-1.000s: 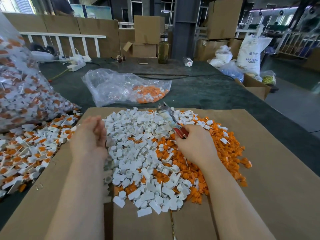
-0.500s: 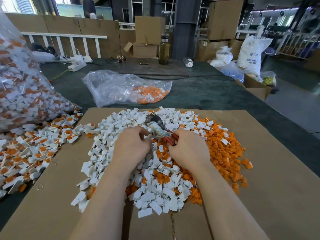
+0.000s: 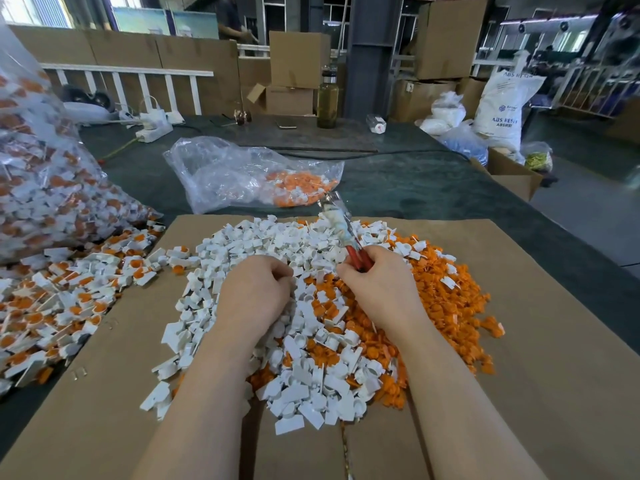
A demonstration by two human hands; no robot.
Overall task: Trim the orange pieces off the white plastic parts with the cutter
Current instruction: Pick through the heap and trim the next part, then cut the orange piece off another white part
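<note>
Right hand (image 3: pixel 377 289) grips the cutter (image 3: pixel 341 225); left hand's (image 3: pixel 256 292) grip unclear; clear bag (image 3: pixel 242 174) holds orange pieces (image 3: pixel 298 187).

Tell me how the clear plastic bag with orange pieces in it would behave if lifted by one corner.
The clear plastic bag looks thin and crumpled, so it would likely hang floppy. The orange pieces fill only one end; they would probably slide down and rattle. It seems light.

Behind the flat cardboard sheet (image 3: pixel 519 341), on the dark green table (image 3: pixel 398 181), stand a tall glass bottle (image 3: pixel 327 98), a white power strip (image 3: pixel 154 128) far left, and stacked cardboard boxes (image 3: pixel 296 74) beyond the bottle
</note>
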